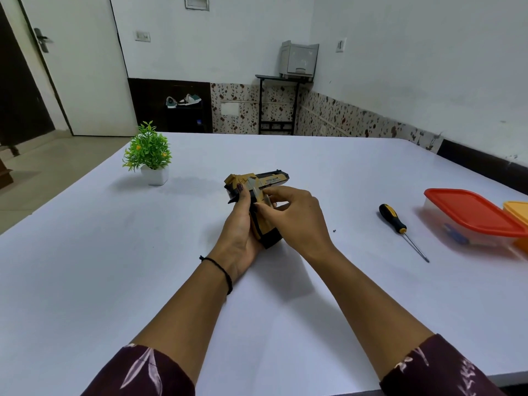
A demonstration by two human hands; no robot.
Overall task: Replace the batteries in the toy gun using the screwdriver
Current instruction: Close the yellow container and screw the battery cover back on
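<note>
One toy gun (271, 180) in firm grasp of left hand (239, 232) and right hand (297, 217).

White walls (414, 52), white door (83, 67), black stand (278, 104).

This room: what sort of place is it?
Probably a room in a home or small office: shoes by the wall, a printer on a stand, a potted plant on the white table.

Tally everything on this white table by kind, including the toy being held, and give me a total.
toy gun: 1
screwdriver: 1
small dark piece, likely a screw: 1
potted plant: 1
lidded containers: 2, red lid and orange lid
Total: 6
</note>
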